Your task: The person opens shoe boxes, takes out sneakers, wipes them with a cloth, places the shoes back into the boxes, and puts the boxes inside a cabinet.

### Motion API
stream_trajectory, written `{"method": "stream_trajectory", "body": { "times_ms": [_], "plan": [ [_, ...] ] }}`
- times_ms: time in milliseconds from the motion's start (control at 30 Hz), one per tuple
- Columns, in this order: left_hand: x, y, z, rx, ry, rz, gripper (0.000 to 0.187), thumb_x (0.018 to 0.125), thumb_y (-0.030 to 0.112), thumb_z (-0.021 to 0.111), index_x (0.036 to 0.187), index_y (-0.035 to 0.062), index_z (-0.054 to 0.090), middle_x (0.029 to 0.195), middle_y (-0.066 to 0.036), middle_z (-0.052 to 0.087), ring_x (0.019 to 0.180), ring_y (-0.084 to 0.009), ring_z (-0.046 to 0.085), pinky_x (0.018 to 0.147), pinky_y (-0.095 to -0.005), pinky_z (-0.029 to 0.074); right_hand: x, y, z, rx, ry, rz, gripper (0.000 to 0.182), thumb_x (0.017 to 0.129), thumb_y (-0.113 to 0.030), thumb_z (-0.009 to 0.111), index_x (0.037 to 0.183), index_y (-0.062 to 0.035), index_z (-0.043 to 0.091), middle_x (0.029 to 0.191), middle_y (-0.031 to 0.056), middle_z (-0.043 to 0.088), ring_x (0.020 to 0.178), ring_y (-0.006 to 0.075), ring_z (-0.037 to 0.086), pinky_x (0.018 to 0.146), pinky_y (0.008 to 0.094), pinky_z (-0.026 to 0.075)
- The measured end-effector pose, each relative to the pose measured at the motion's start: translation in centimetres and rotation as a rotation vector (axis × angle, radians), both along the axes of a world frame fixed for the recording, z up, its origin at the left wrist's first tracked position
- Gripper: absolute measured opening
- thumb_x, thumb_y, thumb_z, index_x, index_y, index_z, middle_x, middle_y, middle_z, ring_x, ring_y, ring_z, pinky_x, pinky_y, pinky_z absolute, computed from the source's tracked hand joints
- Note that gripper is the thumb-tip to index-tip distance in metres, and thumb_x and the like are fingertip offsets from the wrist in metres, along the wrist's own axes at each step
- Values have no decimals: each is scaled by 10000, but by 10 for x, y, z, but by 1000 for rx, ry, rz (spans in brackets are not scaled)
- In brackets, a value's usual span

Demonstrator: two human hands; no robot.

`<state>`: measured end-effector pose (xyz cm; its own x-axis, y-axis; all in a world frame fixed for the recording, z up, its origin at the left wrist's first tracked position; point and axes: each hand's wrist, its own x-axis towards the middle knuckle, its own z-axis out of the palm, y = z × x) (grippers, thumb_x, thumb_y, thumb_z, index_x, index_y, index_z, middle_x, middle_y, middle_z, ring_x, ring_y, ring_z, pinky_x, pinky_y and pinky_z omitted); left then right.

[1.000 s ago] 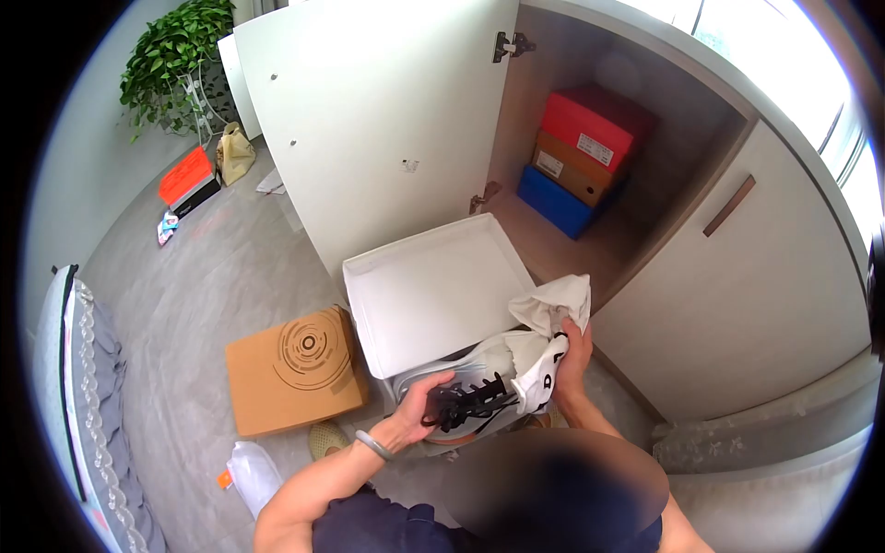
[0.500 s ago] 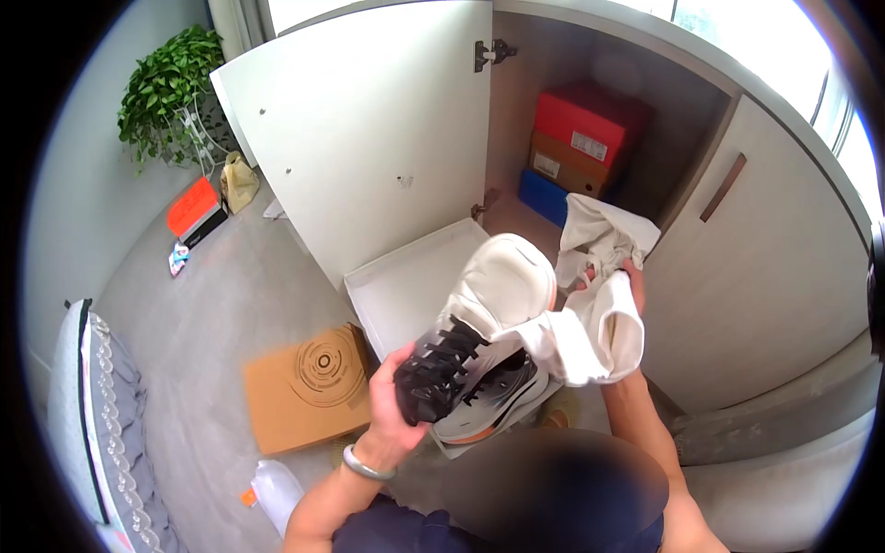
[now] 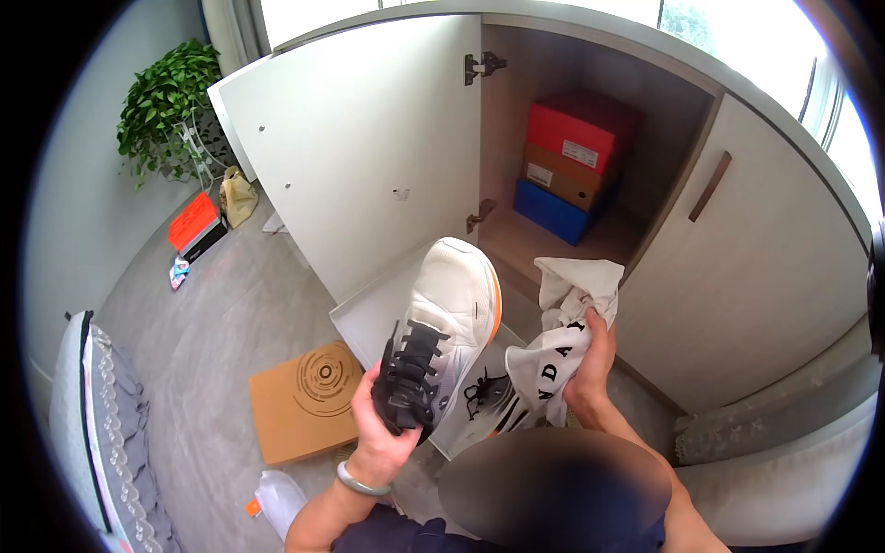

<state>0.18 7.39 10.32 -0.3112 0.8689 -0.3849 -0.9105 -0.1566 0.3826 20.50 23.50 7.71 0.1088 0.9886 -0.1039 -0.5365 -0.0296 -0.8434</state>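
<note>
My left hand is closed around the ankle end of a white sneaker with black laces and an orange sole edge, its toe pointing up and away. In my right hand a crumpled white cloth with black printed letters is gripped, one end bunched above the fingers and the other hanging toward the shoe. Below, a second sneaker with black laces and stripes lies in the white shoebox, partly hidden by the cloth and the raised shoe.
A cabinet door stands open on the left. Inside the cabinet are stacked red, brown and blue shoeboxes. A brown cardboard box and a white plastic bag lie on the floor. Farther left are an orange-lidded box and a plant.
The cloth has come away from the sneaker, moving down and right, and its letters now show. The sneaker has shifted left and turned more upright, its orange sole edge visible.
</note>
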Motion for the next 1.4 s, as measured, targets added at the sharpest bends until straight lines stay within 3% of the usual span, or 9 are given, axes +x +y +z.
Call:
{"method": "stream_trajectory", "body": {
  "times_ms": [533,633,700,767,933,1167,1300,1367,1400],
  "plan": [
    [10,6,7,17,17,-51,286,943,309,489,958,74,652,820,-51,695,692,-185,659,642,-316,546,0,-9,3,69,-81,67,518,888,-252,587,1334,-36,437,1218,79,533,1091,180,503,966,314,383],
    [21,7,3,-13,153,-29,342,945,338,501,986,33,651,846,-63,678,727,-172,655,634,-289,535,-2,-14,12,130,-109,69,481,906,-223,565,1337,-47,442,1191,66,542,1055,173,519,942,296,400],
    [28,1,-11,15,471,11,282,940,277,554,975,15,654,898,-65,680,736,-156,654,630,-276,526,-4,-15,14,168,-129,86,455,917,-205,547,1339,-63,451,1172,51,549,1031,167,531,924,282,411],
    [47,0,-12,4,744,187,212,918,159,618,1030,-18,649,993,-46,652,879,-124,606,799,-263,478,-6,-14,11,473,-316,-3,495,928,-125,555,1385,-25,393,1153,65,546,1014,169,523,911,291,413],
    [56,-7,-16,110,1105,35,262,949,162,595,1128,-28,622,1057,-64,638,980,-156,581,865,-283,456,-10,-16,5,635,-602,68,451,907,-58,549,1346,-10,462,1206,110,499,1085,232,500,948,320,392],
    [55,-6,-25,123,1217,-5,313,954,134,588,1220,-30,575,1147,-91,616,1059,-189,562,935,-312,432,-19,-34,13,888,-901,96,533,743,93,561,1262,-26,550,1139,195,453,1058,364,486,957,384,392],
    [44,-13,-93,182,1394,34,323,932,87,586,1231,-34,571,1250,-134,572,1143,-251,539,996,-364,412,-27,-54,22,1527,-748,639,612,602,114,583,1197,-24,622,1099,211,527,1085,402,509,984,493,411],
    [39,-19,-107,199,1500,-8,298,936,71,567,1214,-35,588,1270,-146,565,1170,-259,534,1015,-368,410,-35,-45,33,1530,-775,514,570,594,125,579,1142,-13,646,1176,247,527,1125,431,512,1015,497,401],
    [43,-17,-67,114,1234,-91,285,944,80,569,1204,-33,596,1236,-129,588,1140,-232,551,998,-347,422,-36,-35,22,1454,-837,349,569,584,141,562,1129,-4,639,1220,268,512,1149,447,502,1001,498,413]
  ]
}}
